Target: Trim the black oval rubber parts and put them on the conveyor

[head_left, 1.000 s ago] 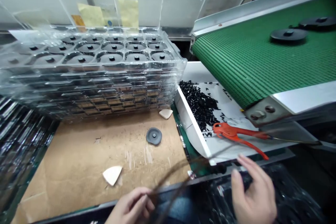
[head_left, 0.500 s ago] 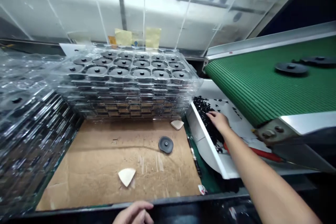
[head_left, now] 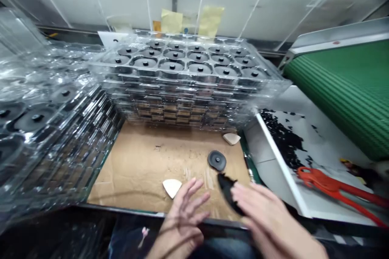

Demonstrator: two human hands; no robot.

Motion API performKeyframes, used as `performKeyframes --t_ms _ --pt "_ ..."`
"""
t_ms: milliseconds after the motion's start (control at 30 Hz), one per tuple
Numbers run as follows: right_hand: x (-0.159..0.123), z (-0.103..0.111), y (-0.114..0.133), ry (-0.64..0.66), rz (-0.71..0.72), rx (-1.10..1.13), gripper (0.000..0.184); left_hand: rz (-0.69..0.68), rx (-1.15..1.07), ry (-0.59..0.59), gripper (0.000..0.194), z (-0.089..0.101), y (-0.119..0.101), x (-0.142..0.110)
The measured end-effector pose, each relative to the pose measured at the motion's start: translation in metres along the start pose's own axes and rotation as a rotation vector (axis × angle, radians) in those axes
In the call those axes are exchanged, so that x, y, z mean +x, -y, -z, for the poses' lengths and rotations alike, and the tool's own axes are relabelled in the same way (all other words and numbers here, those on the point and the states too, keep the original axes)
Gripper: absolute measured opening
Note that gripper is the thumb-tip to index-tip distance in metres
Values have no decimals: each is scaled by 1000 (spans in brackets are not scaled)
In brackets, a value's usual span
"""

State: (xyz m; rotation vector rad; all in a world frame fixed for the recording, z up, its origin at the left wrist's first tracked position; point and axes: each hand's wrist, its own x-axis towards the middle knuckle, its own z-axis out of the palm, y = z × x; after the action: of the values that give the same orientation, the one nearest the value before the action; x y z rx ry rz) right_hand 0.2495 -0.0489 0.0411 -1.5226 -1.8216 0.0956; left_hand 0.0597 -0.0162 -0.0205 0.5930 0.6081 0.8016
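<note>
My right hand (head_left: 267,212) is closed on a thin black rubber disc (head_left: 226,192), tilted on edge, with ragged bits along its upper rim; it is blurred by motion. Facing it, my left hand (head_left: 187,214) has its fingers spread and holds nothing. Both are over the front edge of the brown cardboard sheet (head_left: 136,162). A dark grey disc (head_left: 216,160) with a central stub lies on the cardboard just beyond the held one. One cream wedge (head_left: 172,187) is close to my left fingertips, and a second cream wedge (head_left: 232,138) sits at the far right corner.
Behind the cardboard stands a stack of clear trays (head_left: 188,103) with discs in its top pockets. More stacked trays (head_left: 69,137) rise at left. On the right, a white bin (head_left: 281,166) holds black scraps (head_left: 281,137) and a red-handled tool (head_left: 325,182), beside a green conveyor belt (head_left: 349,85).
My right hand has left the scraps in the bin and come over the cardboard's front edge, now with a black disc. My left hand has risen and spread. The view has swung left.
</note>
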Motion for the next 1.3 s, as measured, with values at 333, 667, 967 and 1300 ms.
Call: performKeyframes --t_ms 333,667,967,1300 --pt "12 -56 36 142 -1 429 28 -54 -119 -278 64 5 -39 -25" --pt "36 -57 56 540 -267 846 20 93 -201 -283 66 9 -53 -32" --pt "34 -60 53 605 -368 934 9 153 -133 -280 63 11 -56 -31" --pt "6 -60 56 397 -888 1082 7 113 -85 -247 66 8 -50 -30"
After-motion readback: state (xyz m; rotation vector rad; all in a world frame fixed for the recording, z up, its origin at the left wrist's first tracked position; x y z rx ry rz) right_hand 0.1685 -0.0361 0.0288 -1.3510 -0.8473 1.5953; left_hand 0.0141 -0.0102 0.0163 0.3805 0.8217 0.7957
